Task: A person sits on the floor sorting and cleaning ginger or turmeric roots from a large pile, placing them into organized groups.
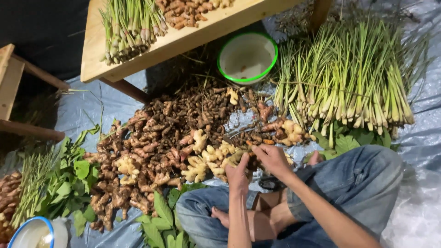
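Observation:
I sit cross-legged in blue jeans on a grey plastic sheet (413, 138). My left hand (238, 172) and my right hand (272, 158) meet over a pale ginger root (232, 158) at the near edge of a big heap of brown roots (156, 138). Both hands grip that piece, fingers curled around it. More pale ginger pieces (202, 160) lie just left of my hands. What lies under my palms is hidden.
A large bundle of lemongrass stalks (353, 78) lies at the right. A white bowl with a green rim (247, 57) stands behind the heap. A wooden table (183, 39) carries more stalks and roots. Green leaves (73, 179) and a blue-rimmed bowl (32, 232) lie left.

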